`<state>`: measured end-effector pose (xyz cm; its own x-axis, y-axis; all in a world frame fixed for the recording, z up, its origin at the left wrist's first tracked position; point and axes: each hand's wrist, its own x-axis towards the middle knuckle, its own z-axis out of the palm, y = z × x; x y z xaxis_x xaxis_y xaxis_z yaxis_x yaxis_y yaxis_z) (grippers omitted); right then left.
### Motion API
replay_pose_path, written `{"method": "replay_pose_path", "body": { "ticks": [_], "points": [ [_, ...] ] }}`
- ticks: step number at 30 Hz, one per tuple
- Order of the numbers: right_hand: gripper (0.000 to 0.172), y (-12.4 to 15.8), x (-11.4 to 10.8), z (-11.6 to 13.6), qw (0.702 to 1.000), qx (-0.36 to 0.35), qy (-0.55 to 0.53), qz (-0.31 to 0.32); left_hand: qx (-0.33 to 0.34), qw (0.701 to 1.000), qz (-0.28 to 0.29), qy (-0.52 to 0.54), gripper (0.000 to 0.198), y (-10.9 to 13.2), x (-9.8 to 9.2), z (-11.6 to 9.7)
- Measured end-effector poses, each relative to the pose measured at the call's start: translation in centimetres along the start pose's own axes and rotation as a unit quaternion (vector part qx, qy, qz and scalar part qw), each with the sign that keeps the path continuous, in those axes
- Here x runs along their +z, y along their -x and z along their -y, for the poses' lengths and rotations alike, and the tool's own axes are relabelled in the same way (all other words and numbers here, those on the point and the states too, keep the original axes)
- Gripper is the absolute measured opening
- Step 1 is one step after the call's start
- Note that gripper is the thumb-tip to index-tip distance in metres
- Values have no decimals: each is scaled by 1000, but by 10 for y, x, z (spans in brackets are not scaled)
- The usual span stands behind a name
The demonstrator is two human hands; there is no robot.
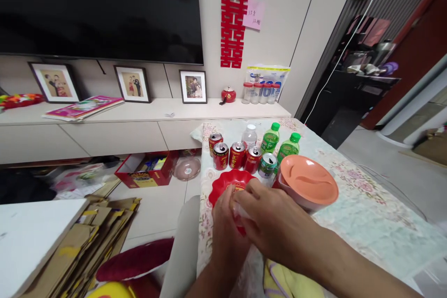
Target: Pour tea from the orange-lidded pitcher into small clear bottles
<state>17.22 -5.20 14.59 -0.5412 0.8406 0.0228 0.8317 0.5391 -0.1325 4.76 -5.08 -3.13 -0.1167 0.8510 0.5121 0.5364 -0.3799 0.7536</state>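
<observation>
My left hand (225, 233) and my right hand (275, 223) meet over a red scalloped bowl (226, 184) at the near edge of the table. Both hands are closed around a small pale item between the fingers; I cannot make out what it is. The right hand lies over the left. Just right of the bowl sits a pink container with an orange lid (309, 181).
Behind the bowl stand several red cans (237, 154), a green can (267, 164), two green bottles (270, 137) and a clear bottle (249, 136) on the floral tablecloth (363, 214). Flattened cardboard (98, 237) lies on the floor at left. A TV cabinet (139, 121) runs along the wall.
</observation>
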Motion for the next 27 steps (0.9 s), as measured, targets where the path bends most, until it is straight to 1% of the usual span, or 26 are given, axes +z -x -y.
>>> {"method": "replay_pose_path", "body": {
  "ticks": [2,7,9,12,14,16,18,20,21,23,24,26,27],
  "points": [
    [19,-3,1,-1,1000,-4,5,6,-30,999,4,32,71,-4,7,7],
    [34,-6,8,-7,998,29,61,16,-42,994,51,89,76,-9,13,14],
    [33,-6,12,-11,999,27,44,15,-46,992,63,100,76,-11,14,15],
    [33,-4,13,-17,1000,0,3,-2,-50,990,64,120,78,-15,14,15],
    [36,1,10,-18,999,-23,-30,-36,-63,987,71,128,77,-20,10,12],
    [38,11,5,-18,991,-38,-93,-84,-87,984,90,126,78,-27,4,7],
    [36,28,2,-17,970,-45,-186,-152,-108,981,112,119,81,-34,-1,1],
    [32,50,5,-18,939,-27,-281,-198,-117,980,120,109,77,-40,-4,-5],
    [33,63,10,-20,925,-3,-320,-203,-120,980,120,103,74,-42,-4,-7],
    [30,89,29,-29,907,70,-380,-169,-128,980,119,92,70,-44,-3,-9],
    [29,102,44,-37,898,109,-398,-150,-132,980,120,89,68,-45,-2,-10],
    [32,126,79,-59,872,193,-427,-139,-140,979,123,85,67,-46,-1,-11],
    [32,135,99,-72,852,240,-444,-143,-142,979,123,84,67,-47,-1,-11]
  ]
}}
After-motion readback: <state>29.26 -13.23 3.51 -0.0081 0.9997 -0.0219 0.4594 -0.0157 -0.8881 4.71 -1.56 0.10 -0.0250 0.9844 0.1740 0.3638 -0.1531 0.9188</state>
